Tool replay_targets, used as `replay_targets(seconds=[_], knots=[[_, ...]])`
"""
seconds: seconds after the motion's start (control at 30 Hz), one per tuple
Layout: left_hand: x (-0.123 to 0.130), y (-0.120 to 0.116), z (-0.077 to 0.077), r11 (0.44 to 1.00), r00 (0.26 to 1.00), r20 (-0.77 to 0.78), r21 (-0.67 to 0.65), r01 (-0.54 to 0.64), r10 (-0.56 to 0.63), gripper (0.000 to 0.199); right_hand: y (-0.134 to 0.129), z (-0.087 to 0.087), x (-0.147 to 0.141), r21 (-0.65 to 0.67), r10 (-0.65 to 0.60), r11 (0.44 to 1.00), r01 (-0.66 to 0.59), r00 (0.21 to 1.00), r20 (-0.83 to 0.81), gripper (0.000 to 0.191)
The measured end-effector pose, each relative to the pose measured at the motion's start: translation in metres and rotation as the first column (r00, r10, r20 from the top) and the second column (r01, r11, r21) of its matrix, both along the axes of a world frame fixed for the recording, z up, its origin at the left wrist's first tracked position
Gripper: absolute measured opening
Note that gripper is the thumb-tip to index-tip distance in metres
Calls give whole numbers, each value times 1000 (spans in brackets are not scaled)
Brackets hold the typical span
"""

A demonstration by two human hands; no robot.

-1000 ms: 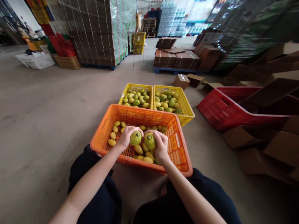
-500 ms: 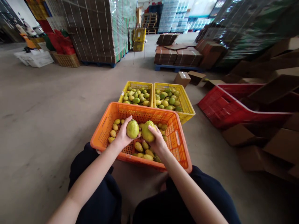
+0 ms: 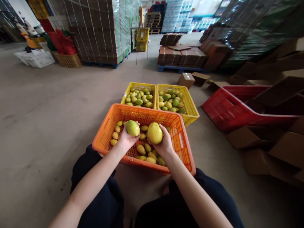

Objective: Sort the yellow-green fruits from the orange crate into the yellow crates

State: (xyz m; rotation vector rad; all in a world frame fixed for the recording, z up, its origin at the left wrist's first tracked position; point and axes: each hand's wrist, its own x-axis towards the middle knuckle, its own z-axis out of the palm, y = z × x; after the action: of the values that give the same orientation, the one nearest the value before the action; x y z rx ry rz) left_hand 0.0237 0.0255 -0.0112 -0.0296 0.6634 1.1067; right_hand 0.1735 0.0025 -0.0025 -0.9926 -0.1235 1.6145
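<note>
My left hand point(image 3: 128, 137) cradles a green-yellow lemon point(image 3: 133, 128), palm turned up beneath it. In my right hand point(image 3: 164, 142) rests a larger yellow lemon point(image 3: 155, 133), its knobbed end pointing up, with the fingers curled round its right side and underneath. Both hands are above an orange crate point(image 3: 142, 110) that sits between my knees. Loose lemons point(image 3: 151, 155) lie on its floor, bunched at the near right and in a short row along the left; my hands hide some of them.
Beyond the orange crate stand two yellow crates point(image 3: 193, 109) filled with green and yellow lemons. A red crate point(image 3: 223, 110) holding cardboard is on the right, among loose cartons point(image 3: 286, 147). Farther back are a pallet of flattened boxes point(image 3: 192, 58) and a tall wrapped stack point(image 3: 92, 31).
Both lemons have been turned in my hands, and the right one now shows a yellower side. My hands have moved slightly apart, with the palms rolled upward.
</note>
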Motion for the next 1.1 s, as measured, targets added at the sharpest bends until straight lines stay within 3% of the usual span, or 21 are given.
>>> replay_targets(seconds=[0.2, 0.37, 0.5, 0.67, 0.8, 0.9, 1.1], knots=[[-4, -1, 7, 996, 997, 46, -63, -58, 61, 38, 1, -1, 0, -14, 95, 995, -95, 995, 6, 24], [-3, 2, 12, 992, 989, -89, -36, -118, 114, 27, -4, 3, -3, 11, 81, 997, -81, 997, 8, 12], [-1, 4, 13, 999, 997, -69, -17, -43, 42, 21, -7, 5, 0, 75, 153, 986, -148, 987, -58, 13], [0, 3, 7, 999, 994, -111, 35, -2, 6, 29, -6, 10, 6, 79, 229, 971, -224, 971, -64, 21], [-1, 2, 0, 999, 996, -88, 41, -8, 11, 24, -4, 9, 7, 3, 185, 983, -185, 979, -83, 26], [0, 2, 0, 996, 986, -137, 4, -92, 92, 16, -4, 6, 6, 21, 151, 988, -150, 987, -50, 25], [0, 0, 6, 993, 985, -129, -7, -119, 117, 18, -6, 10, 3, 36, 178, 984, -177, 984, -21, 9]])
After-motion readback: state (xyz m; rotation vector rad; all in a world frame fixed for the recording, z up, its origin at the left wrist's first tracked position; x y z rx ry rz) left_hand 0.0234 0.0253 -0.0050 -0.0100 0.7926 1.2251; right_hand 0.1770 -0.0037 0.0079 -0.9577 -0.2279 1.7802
